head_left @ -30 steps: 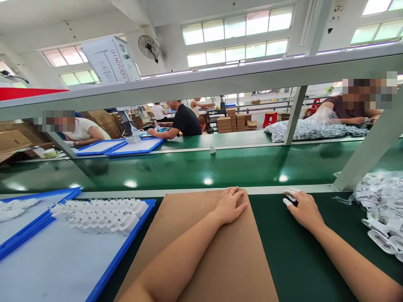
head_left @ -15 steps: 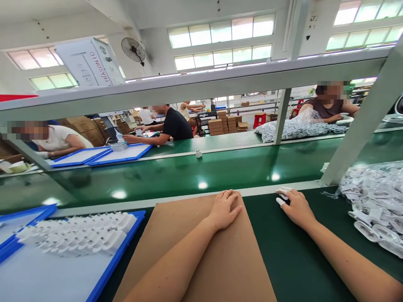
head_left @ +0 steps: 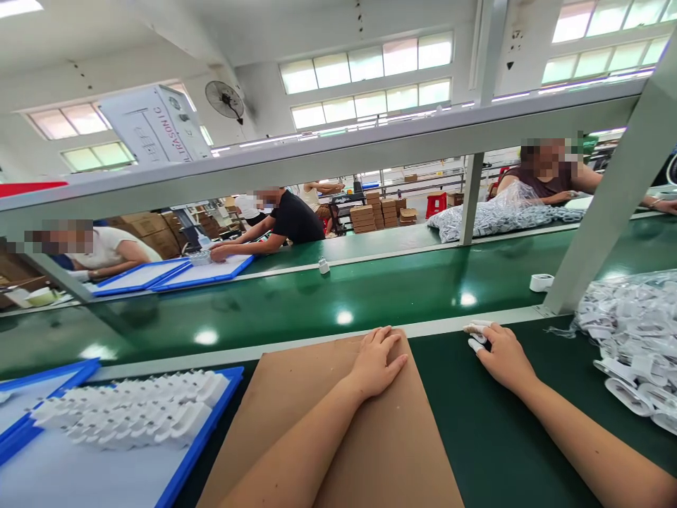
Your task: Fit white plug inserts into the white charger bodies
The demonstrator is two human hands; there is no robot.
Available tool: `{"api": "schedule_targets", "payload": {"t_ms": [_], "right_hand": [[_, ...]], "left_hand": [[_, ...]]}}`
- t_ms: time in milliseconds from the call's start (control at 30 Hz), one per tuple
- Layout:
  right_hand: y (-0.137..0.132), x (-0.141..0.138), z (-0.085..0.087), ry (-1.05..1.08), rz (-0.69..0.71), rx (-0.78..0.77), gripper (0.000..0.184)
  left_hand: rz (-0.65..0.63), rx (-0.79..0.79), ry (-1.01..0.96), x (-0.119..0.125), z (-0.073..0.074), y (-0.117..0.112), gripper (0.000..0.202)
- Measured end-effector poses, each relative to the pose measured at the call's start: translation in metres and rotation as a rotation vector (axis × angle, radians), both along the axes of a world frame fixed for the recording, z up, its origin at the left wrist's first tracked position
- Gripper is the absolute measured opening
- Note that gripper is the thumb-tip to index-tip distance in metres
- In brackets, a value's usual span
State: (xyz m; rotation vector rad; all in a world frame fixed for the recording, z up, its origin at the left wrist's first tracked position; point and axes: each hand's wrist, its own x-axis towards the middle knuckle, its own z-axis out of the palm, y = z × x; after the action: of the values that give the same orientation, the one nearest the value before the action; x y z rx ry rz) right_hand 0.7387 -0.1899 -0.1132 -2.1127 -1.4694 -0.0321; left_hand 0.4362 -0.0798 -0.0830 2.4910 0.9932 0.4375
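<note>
My left hand (head_left: 378, 360) lies flat, fingers stretched, near the far right corner of a brown cardboard sheet (head_left: 317, 416). It grips nothing. To the right of the sheet, my right hand (head_left: 500, 353) rests at the bench's far edge, its fingers loosely apart and nothing visible in them. White finger covers are on some of its fingertips. Left of the cardboard, a blue-rimmed tray (head_left: 198, 444) carries rows of white plug housings (head_left: 142, 409) with metal pins. A heap of white plastic casings (head_left: 642, 353) in clear plastic is right of my right hand.
Beyond the bench runs a green conveyor belt (head_left: 396, 282), bearing a white plug (head_left: 324, 266) and a white casing (head_left: 541, 283). A slanted grey post (head_left: 597, 190) and an overhead beam (head_left: 328, 152) stand in front. Co-workers sit across the belt near trays and a bag of parts (head_left: 497, 219).
My hands keep their places. The white plug and casing on the belt have shifted left, the casing coming out from behind the post. A black-shirted co-worker's hands have lowered to a tray.
</note>
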Motion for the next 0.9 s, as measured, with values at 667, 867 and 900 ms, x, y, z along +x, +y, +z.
{"api": "schedule_targets", "payload": {"t_ms": [667,867,900], "right_hand": [[0.007,0.015,0.008,0.316,-0.169,0.05,0.032],[0.012,0.032,-0.003,0.327,-0.217,-0.03,0.022],[0.01,0.036,-0.006,0.271,-0.213,-0.027,0.019]], "left_hand": [[-0.03,0.029,-0.035,0.001,0.003,0.004,0.052],[-0.045,0.019,-0.029,0.001,0.005,0.005,0.054],[-0.048,0.022,-0.024,0.001,0.005,0.006,0.055]]}}
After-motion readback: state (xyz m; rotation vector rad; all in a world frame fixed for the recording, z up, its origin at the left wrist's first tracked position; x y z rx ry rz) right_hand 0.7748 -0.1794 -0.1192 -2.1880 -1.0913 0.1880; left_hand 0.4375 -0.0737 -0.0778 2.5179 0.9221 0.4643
